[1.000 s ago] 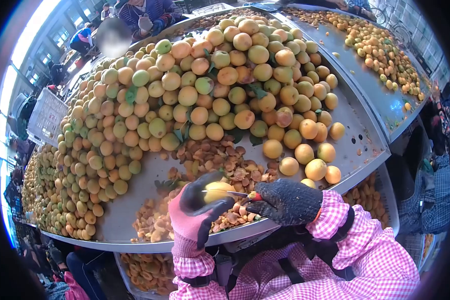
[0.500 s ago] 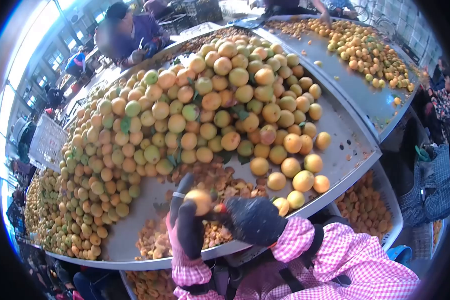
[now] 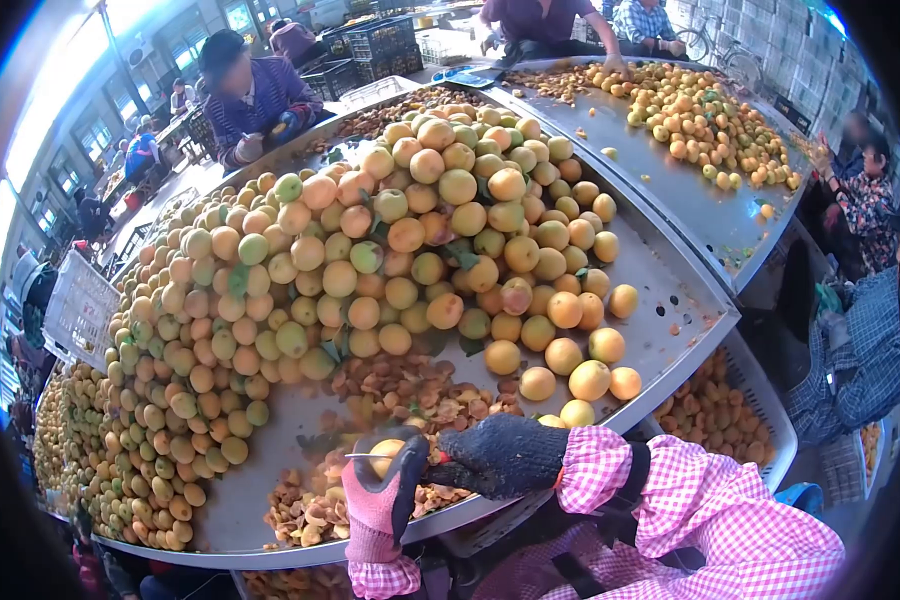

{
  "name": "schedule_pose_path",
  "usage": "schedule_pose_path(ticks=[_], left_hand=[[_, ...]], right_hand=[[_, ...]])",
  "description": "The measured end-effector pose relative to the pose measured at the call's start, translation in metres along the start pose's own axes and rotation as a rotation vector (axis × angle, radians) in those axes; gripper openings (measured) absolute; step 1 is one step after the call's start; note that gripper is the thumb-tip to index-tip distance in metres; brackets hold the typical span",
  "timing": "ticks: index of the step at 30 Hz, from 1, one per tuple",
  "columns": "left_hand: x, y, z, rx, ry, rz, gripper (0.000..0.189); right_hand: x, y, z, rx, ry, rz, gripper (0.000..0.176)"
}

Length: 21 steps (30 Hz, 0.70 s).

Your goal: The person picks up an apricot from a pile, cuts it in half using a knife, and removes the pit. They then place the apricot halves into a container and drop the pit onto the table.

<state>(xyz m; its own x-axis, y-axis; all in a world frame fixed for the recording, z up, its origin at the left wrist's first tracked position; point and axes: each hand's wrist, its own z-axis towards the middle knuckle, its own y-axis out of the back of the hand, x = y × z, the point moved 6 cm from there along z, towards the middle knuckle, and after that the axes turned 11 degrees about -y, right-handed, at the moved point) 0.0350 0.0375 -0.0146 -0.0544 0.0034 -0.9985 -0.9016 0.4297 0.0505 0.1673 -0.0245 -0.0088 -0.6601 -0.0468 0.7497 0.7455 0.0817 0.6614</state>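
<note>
My left hand (image 3: 385, 495), in a pink glove with dark fingers, is closed around an orange-yellow apricot (image 3: 385, 452). A thin metal blade (image 3: 368, 456) crosses the fruit; whether it has cut in cannot be seen. My right hand (image 3: 505, 455), in a black knitted glove, is closed and meets the left fingertips. A red bit of a small knife (image 3: 437, 457) shows at its fingers, most of the handle hidden. Brownish fruit scraps (image 3: 410, 385) lie just beyond my hands, and a large heap of apricots (image 3: 370, 260) rises behind them.
The metal table's raised rim (image 3: 660, 385) runs in front of me. Below it on the right is a white crate (image 3: 785, 440) of orange fruit pieces. A second table (image 3: 660, 185) holds more apricots. Several co-workers sit around, one in purple (image 3: 260, 100) across the heap.
My head view has shifted, showing more of the far room. Both hands have come lower in view, still together at the apricot. The left fingers, upright before, now curl around the fruit.
</note>
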Motion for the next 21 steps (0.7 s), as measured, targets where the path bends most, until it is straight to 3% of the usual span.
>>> schedule_pose_path(ticks=[5,8,9,12,13,15,18,19,21], left_hand=[[0.000,-0.002,-0.003,0.005,-0.156,-0.038,0.021],[-0.005,-0.005,-0.004,-0.011,0.004,-0.033,0.022],[0.000,-0.002,-0.003,0.002,0.051,0.017,0.028],[-0.014,0.001,0.003,0.014,-0.224,-0.185,0.045],[-0.017,0.006,0.003,0.020,-0.152,-0.119,0.054],[-0.017,0.004,0.008,0.027,-0.313,-0.251,0.067],[-0.008,0.001,0.008,0.043,-0.242,-0.428,0.070],[-0.004,-0.004,0.007,0.049,-0.191,-0.521,0.069],[0.014,-0.017,0.009,-0.061,-0.101,-0.824,0.064]], right_hand=[[-0.001,0.001,0.002,0.064,0.003,-0.037,0.038],[-0.004,0.003,0.002,0.022,-0.038,-0.082,0.042],[-0.008,0.003,0.003,0.000,-0.100,-0.077,0.041],[-0.005,0.005,0.005,-0.146,-0.182,0.019,0.036],[-0.002,0.003,0.003,-0.209,-0.197,0.072,0.035],[0.004,0.004,-0.002,-0.208,-0.228,0.130,0.033],[0.016,0.016,-0.007,-0.007,-0.317,-0.046,0.034],[0.007,0.009,-0.007,-0.127,-0.254,-0.014,0.037],[0.001,-0.015,-0.002,-0.287,-0.319,-0.046,0.039]])
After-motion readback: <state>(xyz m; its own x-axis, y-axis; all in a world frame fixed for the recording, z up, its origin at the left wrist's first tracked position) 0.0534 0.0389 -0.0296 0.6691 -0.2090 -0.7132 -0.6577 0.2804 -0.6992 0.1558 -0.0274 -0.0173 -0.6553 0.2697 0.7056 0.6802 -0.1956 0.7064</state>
